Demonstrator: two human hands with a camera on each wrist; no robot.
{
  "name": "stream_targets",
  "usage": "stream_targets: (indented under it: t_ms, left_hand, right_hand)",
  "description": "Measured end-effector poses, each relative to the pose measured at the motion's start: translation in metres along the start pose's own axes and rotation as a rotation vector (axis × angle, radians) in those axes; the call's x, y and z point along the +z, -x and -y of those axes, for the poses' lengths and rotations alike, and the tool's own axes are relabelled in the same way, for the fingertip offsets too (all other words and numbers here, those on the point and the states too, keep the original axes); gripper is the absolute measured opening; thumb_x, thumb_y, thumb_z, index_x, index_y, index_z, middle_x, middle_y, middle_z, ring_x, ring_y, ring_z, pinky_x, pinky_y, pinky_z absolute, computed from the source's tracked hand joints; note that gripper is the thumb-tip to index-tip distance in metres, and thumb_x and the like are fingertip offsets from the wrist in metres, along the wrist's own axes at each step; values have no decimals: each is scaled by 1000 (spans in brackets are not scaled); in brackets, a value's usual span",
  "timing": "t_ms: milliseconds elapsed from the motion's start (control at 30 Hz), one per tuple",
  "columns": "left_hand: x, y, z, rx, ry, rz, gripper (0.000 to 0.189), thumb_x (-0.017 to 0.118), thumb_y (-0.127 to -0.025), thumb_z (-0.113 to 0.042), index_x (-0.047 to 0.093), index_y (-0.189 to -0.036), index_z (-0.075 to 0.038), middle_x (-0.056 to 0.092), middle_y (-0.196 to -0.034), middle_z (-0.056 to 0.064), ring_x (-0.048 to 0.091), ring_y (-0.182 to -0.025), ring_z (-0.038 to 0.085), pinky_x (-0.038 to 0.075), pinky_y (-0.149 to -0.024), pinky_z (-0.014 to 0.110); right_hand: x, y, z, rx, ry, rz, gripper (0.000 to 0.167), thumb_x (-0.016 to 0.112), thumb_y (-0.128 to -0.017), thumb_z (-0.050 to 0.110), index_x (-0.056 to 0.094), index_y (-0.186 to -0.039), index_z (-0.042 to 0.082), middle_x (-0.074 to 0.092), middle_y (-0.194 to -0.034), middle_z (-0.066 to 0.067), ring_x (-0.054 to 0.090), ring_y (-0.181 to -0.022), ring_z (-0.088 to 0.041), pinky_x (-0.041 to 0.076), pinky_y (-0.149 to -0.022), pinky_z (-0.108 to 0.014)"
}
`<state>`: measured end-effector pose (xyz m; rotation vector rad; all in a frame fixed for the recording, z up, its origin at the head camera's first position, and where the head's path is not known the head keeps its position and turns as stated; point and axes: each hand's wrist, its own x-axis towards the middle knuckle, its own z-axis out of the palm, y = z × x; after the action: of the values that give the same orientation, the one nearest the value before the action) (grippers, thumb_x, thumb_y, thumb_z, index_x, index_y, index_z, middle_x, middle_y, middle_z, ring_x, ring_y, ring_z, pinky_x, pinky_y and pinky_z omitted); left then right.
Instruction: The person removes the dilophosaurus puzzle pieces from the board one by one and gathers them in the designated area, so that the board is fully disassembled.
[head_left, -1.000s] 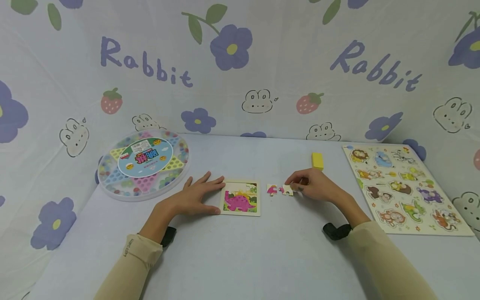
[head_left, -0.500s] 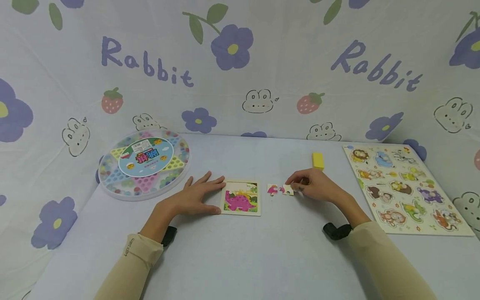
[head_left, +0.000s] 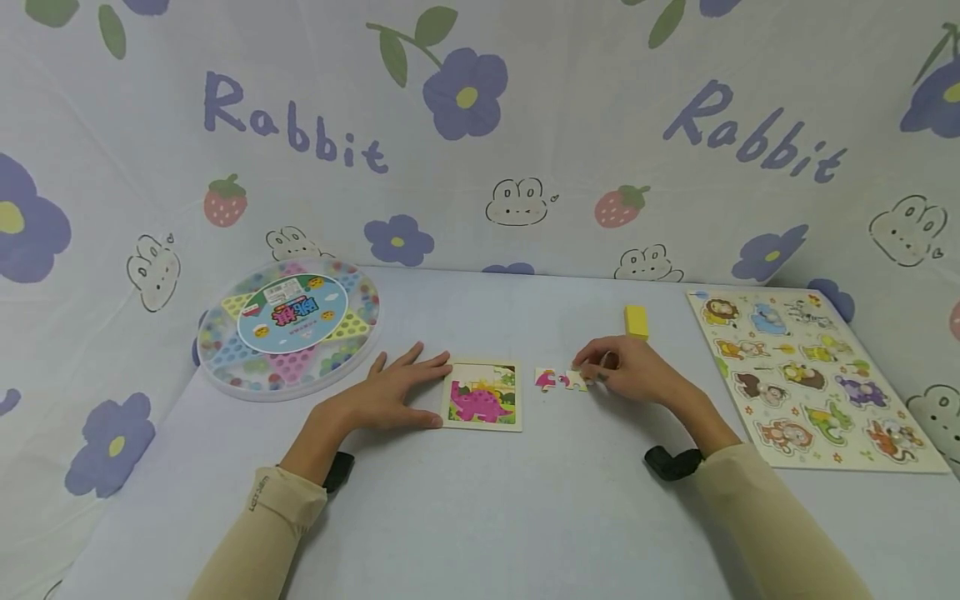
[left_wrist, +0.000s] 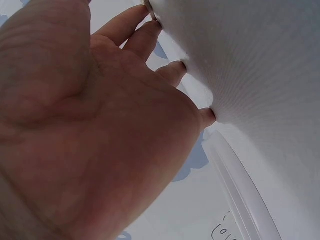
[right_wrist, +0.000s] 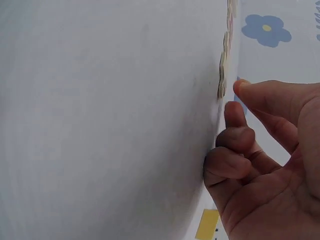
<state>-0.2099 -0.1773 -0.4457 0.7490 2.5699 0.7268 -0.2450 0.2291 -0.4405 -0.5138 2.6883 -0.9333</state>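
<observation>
My left hand (head_left: pixel 390 390), fingers spread, rests at the left edge of a small framed jigsaw puzzle (head_left: pixel 482 406) with a pink dinosaur; its fingertips press the table in the left wrist view. Right of the frame lies a pink-and-white puzzle piece (head_left: pixel 545 380), and beside it a mostly white puzzle piece (head_left: pixel 576 381). My right hand (head_left: pixel 628 367) is at that second piece's right edge. In the right wrist view its thumb and index finger are apart close by the flat piece (right_wrist: pixel 223 75), the other fingers curled against the table.
Behind the right hand stands a yellow block (head_left: pixel 636 322). A round Chinese checkers set (head_left: pixel 288 329) under a clear cover lies at the back left. On the right is a large animal puzzle board (head_left: pixel 810 375). A patterned cloth (head_left: pixel 570 100) hangs behind the table.
</observation>
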Motion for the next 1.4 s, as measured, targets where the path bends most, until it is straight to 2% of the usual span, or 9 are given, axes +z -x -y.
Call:
stream_targets:
  t_ms: [167, 500, 767, 967, 1400]
  left_hand:
    - [-1, 1, 0, -3, 3, 4, 84, 79, -94, -43, 40, -165, -24, 23, -178, -7, -1, -170, 32, -9, -130, 72]
    - [0, 1, 1, 4, 4, 3, 84, 79, -94, -44, 40, -165, -24, 23, -179, -6, -1, -169, 33, -9, -129, 74]
    - [0, -1, 2, -5, 7, 6, 84, 79, -94, -44, 39, -165, -26, 22, -179, -9, -3, -170, 31, -10, -130, 73]
    - [0, -2, 1, -7, 5, 9, 84, 78, -94, -45, 39, -166, -26, 21, -179, -9, -3, -170, 31, -10, -130, 72]
    - [0, -1, 1, -16, 4, 7, 84, 79, -94, -44, 39, -166, -27, 21, -179, -9, -3, -170, 31, -10, -130, 72]
  right_hand:
    - [7, -6, 14, -19, -4, 2, 17, 69, -101, 13, 78, -116, 15, 68, -99, -5, 55, -81, -19, 45, -64, -25]
    - [28, -21, 47, -129, -16, 68, 20, 72, -99, 12, 77, -118, 15, 67, -95, -4, 55, -74, -16, 45, -63, -24]
    - [43, -33, 66, -192, 14, 130, 24, 74, -99, 14, 76, -123, 15, 68, -96, -2, 56, -79, -14, 48, -68, -24]
    - [48, -39, 76, -200, 49, 183, 27, 75, -99, 15, 75, -126, 15, 71, -96, 0, 58, -83, -14, 50, -73, -25]
    - [49, -40, 81, -164, 61, 210, 26, 74, -99, 14, 76, -125, 13, 69, -98, -4, 58, -89, -15, 51, -78, -26]
